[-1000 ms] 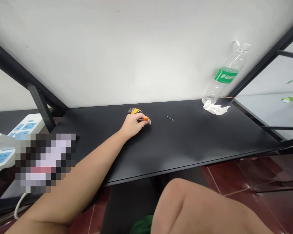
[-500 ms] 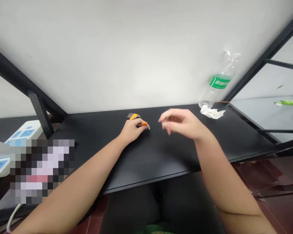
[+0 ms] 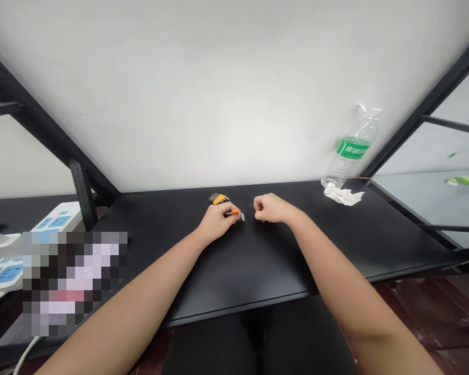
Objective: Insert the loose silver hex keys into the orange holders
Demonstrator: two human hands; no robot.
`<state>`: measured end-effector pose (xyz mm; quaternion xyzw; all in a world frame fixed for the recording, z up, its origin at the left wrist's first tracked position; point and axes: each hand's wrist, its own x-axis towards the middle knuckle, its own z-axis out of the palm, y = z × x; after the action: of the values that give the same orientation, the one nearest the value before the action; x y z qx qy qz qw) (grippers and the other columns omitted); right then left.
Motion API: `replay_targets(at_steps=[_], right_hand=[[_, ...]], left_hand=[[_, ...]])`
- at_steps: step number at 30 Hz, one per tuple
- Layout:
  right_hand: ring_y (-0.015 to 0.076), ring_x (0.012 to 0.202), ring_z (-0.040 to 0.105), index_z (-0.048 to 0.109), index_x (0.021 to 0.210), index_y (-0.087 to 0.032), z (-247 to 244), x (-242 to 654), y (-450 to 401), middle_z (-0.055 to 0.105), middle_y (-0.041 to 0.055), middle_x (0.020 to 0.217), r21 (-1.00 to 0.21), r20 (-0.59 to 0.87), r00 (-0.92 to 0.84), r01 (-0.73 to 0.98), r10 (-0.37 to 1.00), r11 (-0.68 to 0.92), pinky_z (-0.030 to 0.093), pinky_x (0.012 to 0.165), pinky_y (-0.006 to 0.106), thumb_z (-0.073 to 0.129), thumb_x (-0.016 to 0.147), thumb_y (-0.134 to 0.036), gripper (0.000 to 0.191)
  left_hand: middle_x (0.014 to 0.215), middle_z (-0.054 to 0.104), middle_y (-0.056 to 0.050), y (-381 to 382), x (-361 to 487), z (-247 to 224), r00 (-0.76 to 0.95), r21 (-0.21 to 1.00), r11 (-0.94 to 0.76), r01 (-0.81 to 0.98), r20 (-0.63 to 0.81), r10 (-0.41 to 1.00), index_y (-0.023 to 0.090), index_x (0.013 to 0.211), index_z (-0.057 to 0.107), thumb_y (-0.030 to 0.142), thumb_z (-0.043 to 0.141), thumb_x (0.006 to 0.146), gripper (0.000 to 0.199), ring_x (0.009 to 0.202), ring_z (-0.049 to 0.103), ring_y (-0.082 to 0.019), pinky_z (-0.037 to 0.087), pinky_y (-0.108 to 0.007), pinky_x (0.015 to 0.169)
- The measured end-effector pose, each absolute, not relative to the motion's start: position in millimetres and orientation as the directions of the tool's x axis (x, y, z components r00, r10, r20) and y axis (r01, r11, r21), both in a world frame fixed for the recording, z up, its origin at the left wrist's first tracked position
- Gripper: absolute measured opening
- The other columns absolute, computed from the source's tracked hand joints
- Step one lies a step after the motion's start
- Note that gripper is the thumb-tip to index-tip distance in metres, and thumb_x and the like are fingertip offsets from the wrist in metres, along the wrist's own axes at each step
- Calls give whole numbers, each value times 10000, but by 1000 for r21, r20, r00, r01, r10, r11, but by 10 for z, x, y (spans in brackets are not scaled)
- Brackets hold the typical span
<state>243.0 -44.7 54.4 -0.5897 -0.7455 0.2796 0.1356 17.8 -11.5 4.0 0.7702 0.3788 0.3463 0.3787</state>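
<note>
My left hand (image 3: pixel 218 223) is closed around a hex key set (image 3: pixel 219 199) in an orange and black holder, low over the black table. Long key ends stick out beyond the fingers at the far left, and short bent ends show on the right by the thumb. A little to the right, my right hand (image 3: pixel 272 208) is pinched shut on a thin hex key (image 3: pixel 251 207). Only its fine tip shows, pointing left towards the set; the rest is hidden in the fingers. A small gap separates the two hands.
A clear plastic bottle (image 3: pixel 352 148) with a green label leans against the white wall at the back right. Crumpled white tissue (image 3: pixel 343 195) lies by its base. At left are white and blue power strips (image 3: pixel 58 221) and a blurred-out patch. Black metal frame bars (image 3: pixel 84 195) flank the table (image 3: pixel 242 276).
My right hand has come down and left, closer to my left hand, and its loosely curled fingers are now pinched. The left hand still holds the hex key set. The view has shifted slightly.
</note>
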Motion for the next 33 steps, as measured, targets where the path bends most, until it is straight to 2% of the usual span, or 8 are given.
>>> replay_targets(at_steps=[2,4,7,15,23,28,33], right_hand=[[130,572,623,530,787,-221,537,2345,-507,608,-28,681,-788,-36,-334,589,942,179,451,508,220,574,736,-178,80],[115,556,607,548,835,-223,524,2295,-569,601,-35,700,-855,33,-347,477,937,206,454,493,208,558,756,-198,83],[109,545,587,589,844,-213,518,2286,-624,599,-29,704,-855,70,-342,463,937,233,433,468,199,560,770,-217,80],[99,520,579,630,838,-202,552,2332,-625,605,-35,690,-833,59,-352,499,934,240,434,454,188,559,808,-240,85],[106,526,595,675,868,-199,569,2358,-639,616,-23,677,-873,31,-334,450,942,188,472,460,193,574,822,-238,118],[109,511,593,710,868,-192,573,2367,-631,628,-19,625,-876,31,-317,449,948,178,477,468,200,584,841,-234,136],[122,488,609,708,839,-179,525,2327,-575,640,-4,574,-916,45,-210,381,977,125,491,464,207,623,857,-235,103]], left_hand=[[776,738,23,-115,170,45,465,844,-430,319,256,847,220,810,718,139,646,757,120,713,689,-150,561,-280,718],[785,741,16,-116,166,53,451,845,-433,315,268,851,215,804,714,153,655,754,98,742,693,-160,561,-291,732],[806,744,3,-118,170,57,432,859,-417,295,269,861,206,793,709,162,661,756,76,772,696,-170,564,-307,760],[822,749,-12,-136,180,58,428,886,-377,270,241,871,200,796,721,194,685,755,54,779,694,-182,565,-336,796],[782,742,0,-162,184,76,441,876,-393,281,246,863,205,811,740,155,651,744,122,713,682,-166,556,-300,708],[781,740,6,-157,177,66,461,841,-429,328,254,850,210,816,745,177,656,773,105,679,668,-150,539,-277,675],[758,735,12,-153,182,78,442,776,-499,385,319,838,216,793,742,233,668,818,80,663,655,-142,526,-267,676]])
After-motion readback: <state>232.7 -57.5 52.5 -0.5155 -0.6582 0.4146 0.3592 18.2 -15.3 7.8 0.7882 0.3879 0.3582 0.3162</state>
